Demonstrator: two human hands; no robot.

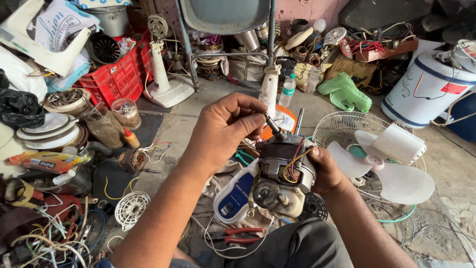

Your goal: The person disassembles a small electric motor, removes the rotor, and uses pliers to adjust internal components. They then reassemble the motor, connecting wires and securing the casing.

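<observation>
Left hand (225,126): closed to a pinch, thumb and forefinger tips meeting on the shaft; the other fingers curl loosely above.
Shaft (273,126): thin steel rod rising tilted from the motor top; stiff, smooth, probably slick, so good for turning between fingertips but not for bearing the load.
Motor (282,171): held up over the person's lap, mid-frame, between both hands. Bare laminated core and copper winding suggest it is heavy for its bulk and rigid.
Wires (292,164): red, yellow and black leads looped on the motor's side; soft and easily snagged, best kept clear of any grip.
Gearbox (275,196): cream plastic housing under the core; likely the brittle part, poor to squeeze.
Right hand (327,171): wrapped partway round the motor's far flank, thumb on its upper edge, carrying it. The metal core looks the soundest place to hold.
Blade (391,173): white fan blade lying on a wire guard (342,126), just right of that hand.
</observation>
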